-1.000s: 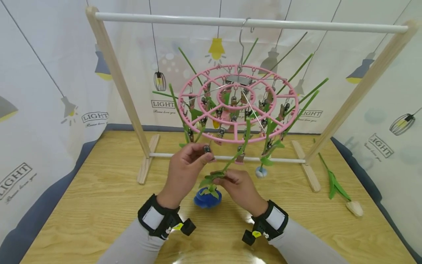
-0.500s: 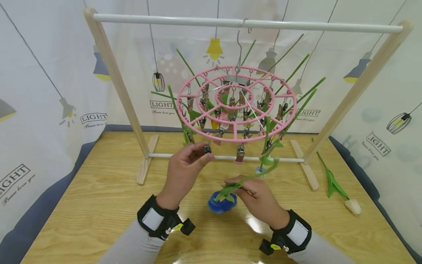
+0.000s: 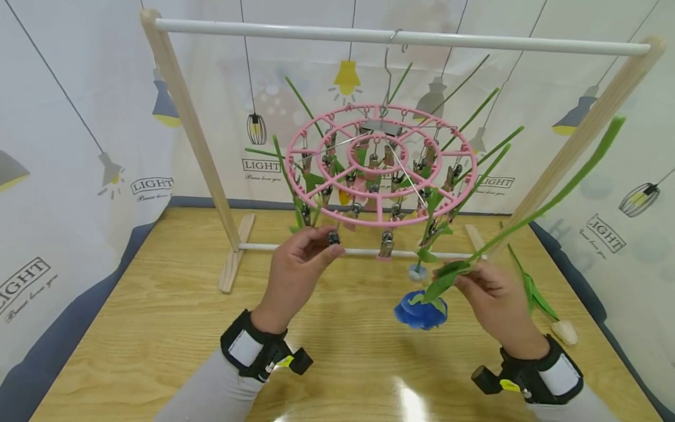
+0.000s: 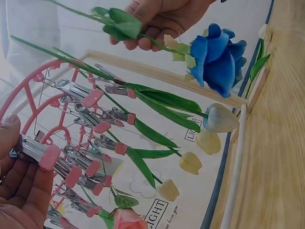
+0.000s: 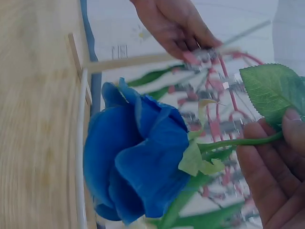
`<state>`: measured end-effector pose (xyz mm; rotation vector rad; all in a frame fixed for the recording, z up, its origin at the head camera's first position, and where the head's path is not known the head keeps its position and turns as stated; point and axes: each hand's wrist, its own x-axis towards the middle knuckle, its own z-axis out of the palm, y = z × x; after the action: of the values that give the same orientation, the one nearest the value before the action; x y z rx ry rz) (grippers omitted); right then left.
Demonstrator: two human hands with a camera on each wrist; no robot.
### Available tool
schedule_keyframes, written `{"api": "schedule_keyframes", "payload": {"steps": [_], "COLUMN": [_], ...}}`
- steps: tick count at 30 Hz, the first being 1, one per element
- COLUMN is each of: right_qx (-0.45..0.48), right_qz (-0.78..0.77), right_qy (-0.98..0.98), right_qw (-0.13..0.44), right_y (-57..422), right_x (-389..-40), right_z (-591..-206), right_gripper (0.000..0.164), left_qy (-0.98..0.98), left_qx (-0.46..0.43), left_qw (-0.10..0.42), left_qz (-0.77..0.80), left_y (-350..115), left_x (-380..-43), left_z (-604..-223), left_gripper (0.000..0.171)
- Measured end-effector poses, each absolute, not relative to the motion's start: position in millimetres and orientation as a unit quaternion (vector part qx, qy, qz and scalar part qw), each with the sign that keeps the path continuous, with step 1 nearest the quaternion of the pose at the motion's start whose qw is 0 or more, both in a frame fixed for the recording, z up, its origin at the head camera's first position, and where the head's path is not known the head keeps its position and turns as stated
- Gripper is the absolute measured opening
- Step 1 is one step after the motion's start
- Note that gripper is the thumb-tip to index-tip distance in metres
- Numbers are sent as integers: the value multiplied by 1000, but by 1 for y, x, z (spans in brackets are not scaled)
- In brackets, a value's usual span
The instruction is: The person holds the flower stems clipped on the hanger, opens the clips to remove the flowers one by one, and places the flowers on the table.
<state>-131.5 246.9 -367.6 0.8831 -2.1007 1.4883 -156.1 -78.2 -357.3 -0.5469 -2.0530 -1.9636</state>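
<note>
My left hand (image 3: pixel 295 275) pinches a metal clip (image 4: pixel 33 149) with pink tips, hanging from the near left of a round pink clip hanger (image 3: pixel 378 211). Between thumb and fingers, my right hand (image 3: pixel 498 302) holds the leafy stem of an artificial blue rose (image 3: pixel 420 309). The bloom hangs low, pointing toward the left, while the green stem (image 3: pixel 548 208) slants up to the right. In the left wrist view, a pale blue tulip (image 4: pixel 221 118) and a yellow tulip (image 4: pixel 190 163) hang among the clips. A pink rose (image 4: pixel 127 219) shows at the bottom edge.
A wooden rack with a white top bar (image 3: pixel 274 30) carries the hanger by its hook. One white tulip (image 3: pixel 565 332) lies on the wooden table (image 3: pixel 158 328) at the right. An unused clip (image 3: pixel 387 243) dangles at the hanger's front.
My right hand has moved right with the blue rose, away from the left hand. The rose's stem now swings out to the upper right. The left hand has stayed at the clip.
</note>
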Motion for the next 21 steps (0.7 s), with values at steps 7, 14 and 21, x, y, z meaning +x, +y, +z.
{"api": "schedule_keyframes", "payload": {"steps": [7,14,21], "right_qx": [183,97,76], "right_qz": [569,602,641], "right_qy": [-773,-770,-761], "right_qw": [210,191,67], "right_y": [306,375,431], "right_x": [-139,-156,-180], "right_z": [-351,-345,-369], "right_gripper": [25,28,19], "left_qy": [-706,-702,-703], "left_qx": [-194,-196,-198], "left_qw": [124,120,113], "left_qz": [-670,-674,-674], "left_y": [-78,-79,-80], "left_x": [-158,-158,-157], "left_z": [-358,-358,-359], "left_gripper": [29,30,32]}}
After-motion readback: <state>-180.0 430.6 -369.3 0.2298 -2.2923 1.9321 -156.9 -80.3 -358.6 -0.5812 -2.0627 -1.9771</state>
